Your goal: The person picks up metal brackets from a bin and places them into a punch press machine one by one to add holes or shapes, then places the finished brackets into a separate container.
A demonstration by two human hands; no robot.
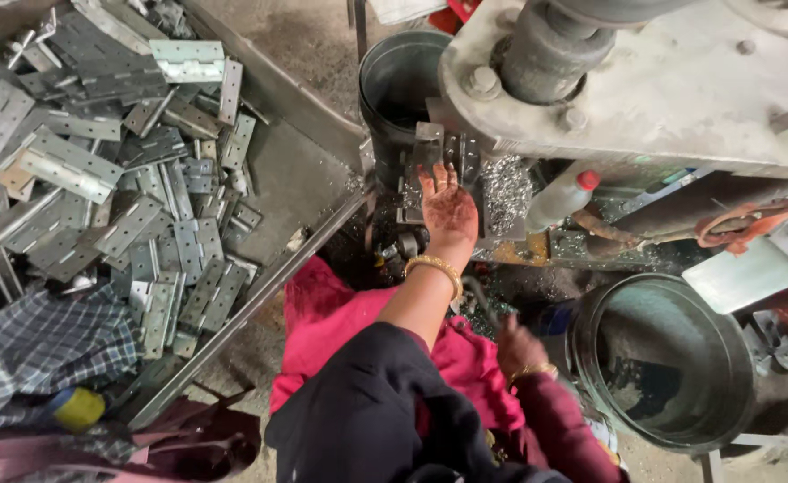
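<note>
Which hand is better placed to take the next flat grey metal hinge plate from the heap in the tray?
Probably the left hand: the heap of flat grey metal hinge plates lies on its side. The right hand sits low beside the round metal drum, farther away.

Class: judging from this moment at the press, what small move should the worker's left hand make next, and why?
Probably draw the left hand back clear of the press: its fingers rest on the fixture under the ram, while the right hand sits low by the drum.
</note>
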